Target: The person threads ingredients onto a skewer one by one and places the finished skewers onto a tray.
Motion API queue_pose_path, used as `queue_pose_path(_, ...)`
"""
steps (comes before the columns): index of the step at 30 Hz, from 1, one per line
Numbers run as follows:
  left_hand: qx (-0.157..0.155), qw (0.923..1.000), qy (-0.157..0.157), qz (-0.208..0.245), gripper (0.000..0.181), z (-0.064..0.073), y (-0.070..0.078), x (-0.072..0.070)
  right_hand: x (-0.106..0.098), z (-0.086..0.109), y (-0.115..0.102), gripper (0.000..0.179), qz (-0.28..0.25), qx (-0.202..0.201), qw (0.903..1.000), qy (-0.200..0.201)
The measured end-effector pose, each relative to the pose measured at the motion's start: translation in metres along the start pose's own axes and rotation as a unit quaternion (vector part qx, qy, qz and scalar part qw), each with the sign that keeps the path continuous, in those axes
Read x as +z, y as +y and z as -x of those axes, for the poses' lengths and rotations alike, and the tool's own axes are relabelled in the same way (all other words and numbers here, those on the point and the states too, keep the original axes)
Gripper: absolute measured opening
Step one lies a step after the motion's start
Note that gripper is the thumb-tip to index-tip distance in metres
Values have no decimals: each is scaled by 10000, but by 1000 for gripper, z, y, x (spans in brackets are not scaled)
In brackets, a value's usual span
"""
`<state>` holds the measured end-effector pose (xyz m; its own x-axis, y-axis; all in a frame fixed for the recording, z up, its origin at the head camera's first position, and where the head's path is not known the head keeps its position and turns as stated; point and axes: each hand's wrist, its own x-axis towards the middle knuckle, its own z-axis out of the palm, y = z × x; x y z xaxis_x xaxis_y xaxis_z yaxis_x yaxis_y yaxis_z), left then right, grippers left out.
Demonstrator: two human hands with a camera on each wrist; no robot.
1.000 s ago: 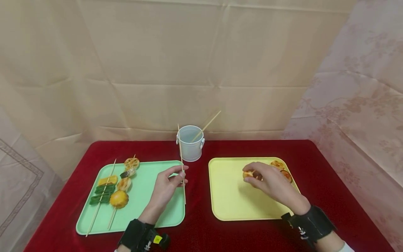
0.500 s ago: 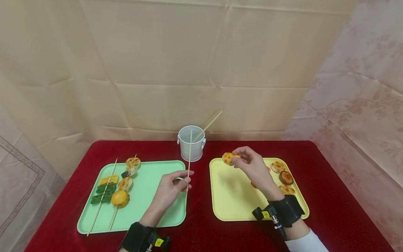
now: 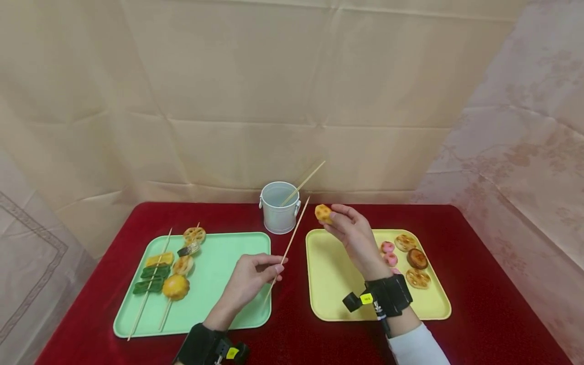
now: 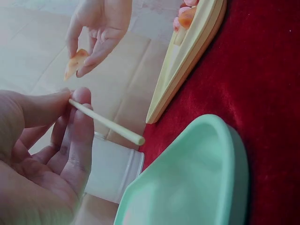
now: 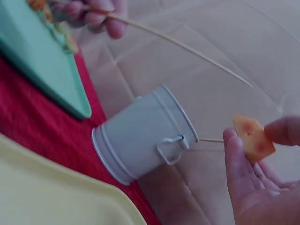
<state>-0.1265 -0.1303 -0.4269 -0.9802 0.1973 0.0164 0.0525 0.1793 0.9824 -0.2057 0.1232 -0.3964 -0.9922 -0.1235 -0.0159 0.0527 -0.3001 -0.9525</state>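
Note:
My left hand (image 3: 251, 284) pinches a thin bamboo skewer (image 3: 294, 233) between thumb and fingers, over the gap between the two trays. The skewer's pointed end slants up to the right, and it carries no food. My right hand (image 3: 358, 241) holds a yellow, brown-spotted food slice (image 3: 323, 213) by its edge, over the back left of the yellow tray (image 3: 333, 291). In the right wrist view, the slice (image 5: 253, 138) sits between thumb and fingers, apart from the skewer tip. The left wrist view shows the skewer's blunt end (image 4: 131, 135) sticking out below the fingers.
A small white metal bucket (image 3: 279, 218) with another skewer (image 3: 310, 177) leaning in it stands behind the trays. The green tray (image 3: 228, 268) on the left bears two loaded skewers. Pink pieces (image 3: 390, 259) and browned round slices (image 3: 417, 258) lie on the yellow tray's right side.
My right hand has picked the spotted slice up from the yellow tray and brought it left, up near the skewer's tip. My left hand has shifted slightly right and tilted the skewer rightward.

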Motion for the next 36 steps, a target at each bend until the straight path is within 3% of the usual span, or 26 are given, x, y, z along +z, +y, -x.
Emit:
queue_pose_path(7, -84, 9984, -447, -337, 20, 1, -1, 2, 1, -2, 4, 40, -422, 237, 9987, 170)
queue_pose_path(13, -170, 9969, -630, -447, 17, 2, -4, 4, 2, -2, 5, 33, -699, 347, 9967, 221)
queue_pose_path(22, -140, 9957, -674, -618, 16, 2, -7, 4, 5, -2, 4, 31, -736, 453, 9960, 215)
queue_pose_path(36, -131, 9941, -693, -819, 15, -1, -8, 4, 3, 0, 5, 25, -636, 247, 9976, 148)
